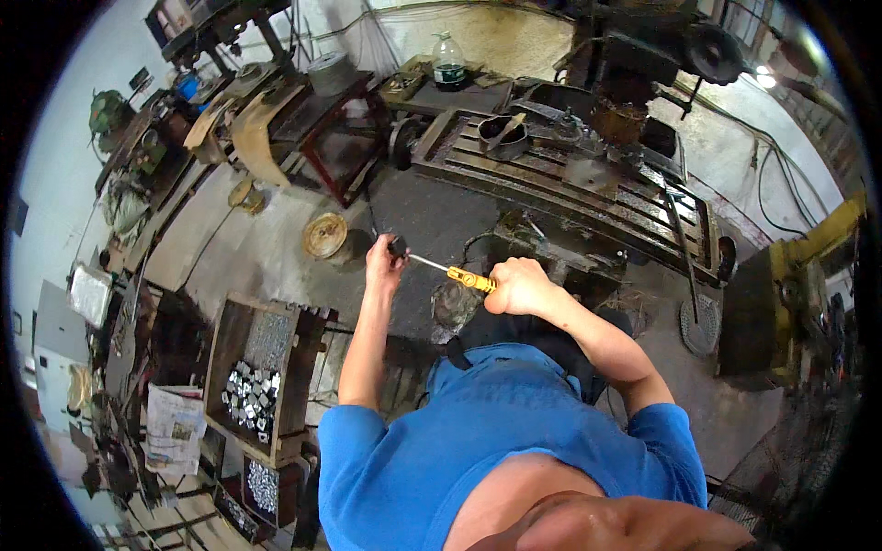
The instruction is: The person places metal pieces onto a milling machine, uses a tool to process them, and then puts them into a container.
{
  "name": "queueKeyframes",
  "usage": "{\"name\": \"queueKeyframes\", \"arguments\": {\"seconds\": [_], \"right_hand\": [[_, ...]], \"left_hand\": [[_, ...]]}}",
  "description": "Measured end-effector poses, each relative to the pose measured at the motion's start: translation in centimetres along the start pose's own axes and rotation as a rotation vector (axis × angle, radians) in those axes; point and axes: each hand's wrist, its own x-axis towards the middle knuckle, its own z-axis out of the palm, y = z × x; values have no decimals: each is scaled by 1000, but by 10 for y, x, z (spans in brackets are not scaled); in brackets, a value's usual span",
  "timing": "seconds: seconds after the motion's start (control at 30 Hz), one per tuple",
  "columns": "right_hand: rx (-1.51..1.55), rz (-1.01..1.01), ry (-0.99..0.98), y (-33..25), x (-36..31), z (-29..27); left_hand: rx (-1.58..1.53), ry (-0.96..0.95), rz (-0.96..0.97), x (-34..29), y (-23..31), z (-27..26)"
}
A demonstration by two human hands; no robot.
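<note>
And here we are over the gap between two bare hands, both of them busy! The left hand [380, 264] pinches a small, black, blocky piece [397, 246] at its fingertips, out ahead of the body. Across from it, the right hand [520, 284] has its fingers wrapped round a yellow-handled tool with a slim, silvery shaft [472, 279], a firm fist about the butt of the grip.

Look at the line of it: the tool's long axis runs from the right fist leftward and a little away from the blue shirt [514, 422], the shaft aimed straight at the left fingertips. The black piece sits just beyond the shaft's far end, slightly farther out from the body. So the left hand is nearest the working end, the right owns the handle, and everything turns on how that tip meets the piece.

And that is the very spot we can't read! Whether the tip touches the piece, enters it or stops just short, I cannot tell; the piece is small and dark, its far side out of sight. The handle's end vanishes inside the right fist. Below the tool, a pale, rounded shape [455, 307] is too murky to name, partly cut off by the dark trousers [501, 329].
</note>
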Motion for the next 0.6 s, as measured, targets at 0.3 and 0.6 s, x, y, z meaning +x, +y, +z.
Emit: {"name": "queueKeyframes", "arguments": {"seconds": [0.3, 0.6], "right_hand": [[77, 22, -69, 18, -9, 1], [37, 509, -372, 161, -80, 18]], "left_hand": [[109, -77, -77, 3, -12, 25], [75, -119, -181, -16, -7, -7]]}}
